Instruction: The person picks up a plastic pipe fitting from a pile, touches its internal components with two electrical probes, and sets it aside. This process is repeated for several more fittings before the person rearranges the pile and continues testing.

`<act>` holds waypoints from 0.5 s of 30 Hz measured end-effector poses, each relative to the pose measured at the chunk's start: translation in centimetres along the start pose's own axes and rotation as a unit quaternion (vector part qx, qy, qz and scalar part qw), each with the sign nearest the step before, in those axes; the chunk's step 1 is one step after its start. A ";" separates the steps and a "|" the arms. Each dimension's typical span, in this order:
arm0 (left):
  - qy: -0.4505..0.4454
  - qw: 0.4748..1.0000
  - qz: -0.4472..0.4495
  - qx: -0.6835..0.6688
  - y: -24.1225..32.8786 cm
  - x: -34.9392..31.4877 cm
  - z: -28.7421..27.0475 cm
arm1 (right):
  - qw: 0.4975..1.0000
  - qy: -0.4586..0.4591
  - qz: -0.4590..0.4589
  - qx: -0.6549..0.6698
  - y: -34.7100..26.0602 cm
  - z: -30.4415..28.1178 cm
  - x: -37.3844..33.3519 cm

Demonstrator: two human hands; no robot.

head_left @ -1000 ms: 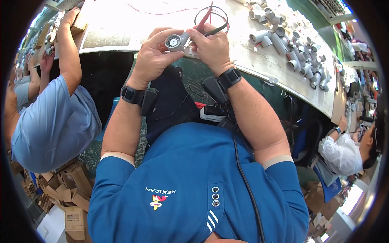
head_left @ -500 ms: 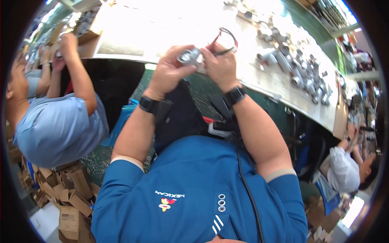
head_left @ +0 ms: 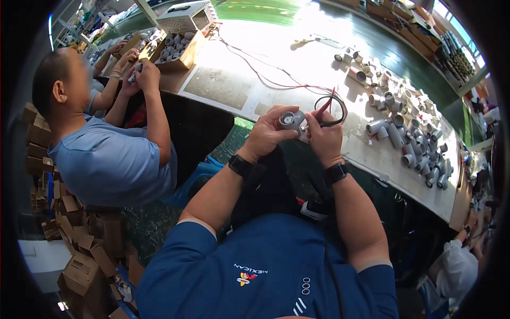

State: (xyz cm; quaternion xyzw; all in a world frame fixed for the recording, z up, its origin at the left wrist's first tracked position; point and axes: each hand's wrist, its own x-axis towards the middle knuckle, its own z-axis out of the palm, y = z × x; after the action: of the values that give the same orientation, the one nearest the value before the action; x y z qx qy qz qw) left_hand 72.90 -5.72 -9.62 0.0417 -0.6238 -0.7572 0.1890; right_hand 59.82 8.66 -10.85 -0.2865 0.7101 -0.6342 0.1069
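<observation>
Gray cylindrical part (head_left: 291, 121) is sitting in the left hand (head_left: 264, 134) by the tabletop (head_left: 212, 87) edge — that grip is pinching it, thumb against fingers. Right hand (head_left: 325, 140) is pinching a red probe (head_left: 322, 110) just beside it — gray fittings (head_left: 394, 136) are lying clustered on the right, co-worker (head_left: 114, 162) is handling something at left.

Head view: worn on the head, left of two side-by-side fisheyes | aimed down and forward | shirt (head_left: 276, 250) seen nearest, at lower edge | left grip (head_left: 267, 132) and right grip (head_left: 325, 139) framed farther out, near centre | desk (head_left: 212, 86) shown beyond, edges bent toward rim
</observation>
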 end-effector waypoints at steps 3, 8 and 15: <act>0.001 1.000 -0.006 -0.014 -0.1 0.2 -0.2 | 1.000 -0.001 -0.004 -0.001 0.1 0.0 0.1; 0.001 1.000 -0.011 -0.029 -0.4 0.3 -0.1 | 1.000 -0.001 0.002 -0.005 0.0 -0.1 0.2; -0.007 1.000 0.006 -0.025 -0.3 0.3 0.3 | 0.998 0.027 -0.037 -0.039 -0.4 -0.1 -0.1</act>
State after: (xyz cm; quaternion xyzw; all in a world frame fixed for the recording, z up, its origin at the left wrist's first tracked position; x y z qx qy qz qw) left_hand 72.51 -5.52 -9.77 0.0278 -0.6060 -0.7718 0.1908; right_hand 59.99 8.79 -10.51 -0.2998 0.7260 -0.6167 0.0529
